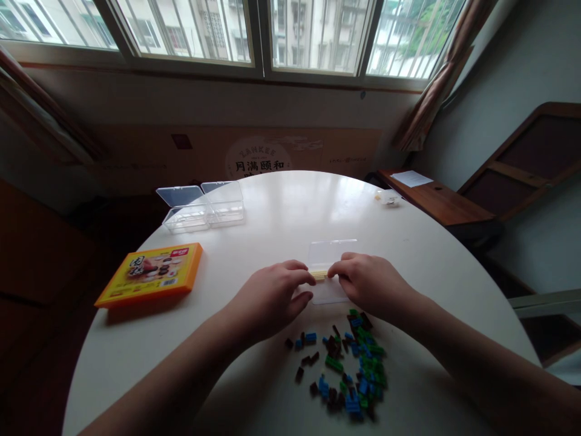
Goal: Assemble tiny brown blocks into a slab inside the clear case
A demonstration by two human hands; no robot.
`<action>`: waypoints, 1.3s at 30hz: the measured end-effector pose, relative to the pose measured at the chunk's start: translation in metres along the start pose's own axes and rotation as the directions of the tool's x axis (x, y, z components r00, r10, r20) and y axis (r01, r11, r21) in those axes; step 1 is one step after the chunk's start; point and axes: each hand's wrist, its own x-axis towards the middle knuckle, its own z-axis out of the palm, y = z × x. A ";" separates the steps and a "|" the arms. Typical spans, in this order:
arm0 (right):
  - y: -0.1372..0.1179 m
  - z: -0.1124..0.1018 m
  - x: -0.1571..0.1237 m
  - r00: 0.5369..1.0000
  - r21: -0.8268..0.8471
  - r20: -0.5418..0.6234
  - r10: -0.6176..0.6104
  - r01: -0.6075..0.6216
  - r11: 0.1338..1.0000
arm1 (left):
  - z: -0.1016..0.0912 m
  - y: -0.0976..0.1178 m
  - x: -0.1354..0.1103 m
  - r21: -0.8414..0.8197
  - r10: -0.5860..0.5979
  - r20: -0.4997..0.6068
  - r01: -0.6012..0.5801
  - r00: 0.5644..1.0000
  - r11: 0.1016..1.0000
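My left hand [279, 297] reaches over the left side of a small clear plastic box [333, 249], which lies with its lid raised. Its index finger touches the left end of a row of yellow bricks [320, 275] inside, while the thumb stands apart below. From the other side my right hand [370, 280] comes in, a bent fingertip at the right end of that row and the thumb apart from it. Just in front of the box lies a loose pile of small building bricks [367, 363] in blue, green and dark brown.
Two more clear plastic boxes [227, 209] with raised lids stand at the table's back left. A yellow-orange game box [154, 275] lies near the left edge. On the far right sits a small clear bag [389, 198]. The round white table [281, 212] faces a window.
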 end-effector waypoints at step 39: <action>-0.012 -0.044 -0.046 0.814 0.088 0.342 -0.470 0.470 0.878 | -0.011 0.028 -0.014 -0.137 0.298 0.294 -0.269 0.908 0.953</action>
